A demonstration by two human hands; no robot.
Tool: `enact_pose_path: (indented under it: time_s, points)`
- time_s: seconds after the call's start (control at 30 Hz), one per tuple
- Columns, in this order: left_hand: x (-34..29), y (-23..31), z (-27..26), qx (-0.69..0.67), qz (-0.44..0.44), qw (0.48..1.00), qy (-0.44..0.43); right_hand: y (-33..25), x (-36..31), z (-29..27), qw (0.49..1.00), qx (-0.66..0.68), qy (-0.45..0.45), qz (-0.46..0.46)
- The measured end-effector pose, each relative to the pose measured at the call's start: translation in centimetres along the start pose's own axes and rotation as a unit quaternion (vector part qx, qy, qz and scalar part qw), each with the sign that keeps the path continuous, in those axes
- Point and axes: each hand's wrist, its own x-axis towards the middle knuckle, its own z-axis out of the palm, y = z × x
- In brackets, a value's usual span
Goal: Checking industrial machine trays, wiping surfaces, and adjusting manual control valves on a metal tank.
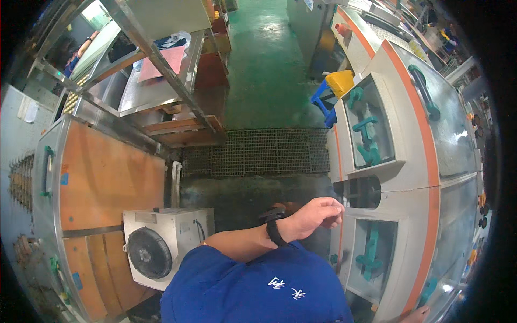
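My left hand (321, 212) reaches across to the right in front of my body, with a black watch (276, 229) on its wrist. Its fingers are curled together, and whatever they hold, if anything, is hidden. Close by it is the round dark opening (363, 192) in the side of a white machine (414, 215) with orange trim. Only a small part of my right hand (417, 315) shows at the lower right, near the machine's clear cover (458, 226); its fingers cannot be made out.
Windowed hatches with green handles (370, 253) line the machine. A yellow-topped blue stool (339, 83) stands beyond. To my left are a white box with a round fan (149, 253), orange panels (110, 177) and a metal rack (161, 64). A floor grating (258, 152) crosses the green aisle.
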Motion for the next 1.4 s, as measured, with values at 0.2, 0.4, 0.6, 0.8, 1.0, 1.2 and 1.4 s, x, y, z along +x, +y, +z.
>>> enact_pose_path:
  time_s: [0.2, 0.4, 0.6, 0.8, 1.0, 1.2, 1.4]
  points:
    - [-0.1, -0.6, -0.1, -0.006, -0.014, 1.000, 0.013, 1.4, -0.4, 0.4, 0.999, -0.033, -0.022, -0.014]
    - [0.5, -1.0, -0.2, -0.004, -0.027, 1.000, 0.015, 0.6, -0.4, 0.5, 0.999, -0.048, -0.025, -0.001]
    - [1.4, -1.5, -0.3, 0.000, -0.044, 0.999, 0.012, 1.7, -0.5, 0.9, 0.996, -0.075, -0.048, 0.028]
    - [2.6, -1.8, -0.2, 0.003, -0.059, 0.998, 0.016, 0.8, -0.3, 0.8, 0.993, -0.083, -0.055, 0.069]
    - [3.7, -1.4, 0.2, 0.015, -0.064, 0.998, 0.007, 1.8, -0.5, 1.2, 0.993, -0.081, -0.052, 0.069]
    - [4.5, -1.3, 0.3, 0.023, -0.071, 0.997, 0.009, 2.2, -0.6, 1.5, 0.992, -0.075, -0.052, 0.092]
    - [4.9, -1.4, 0.2, 0.028, -0.085, 0.996, 0.012, 2.3, -0.8, 1.3, 0.996, -0.041, -0.045, 0.065]
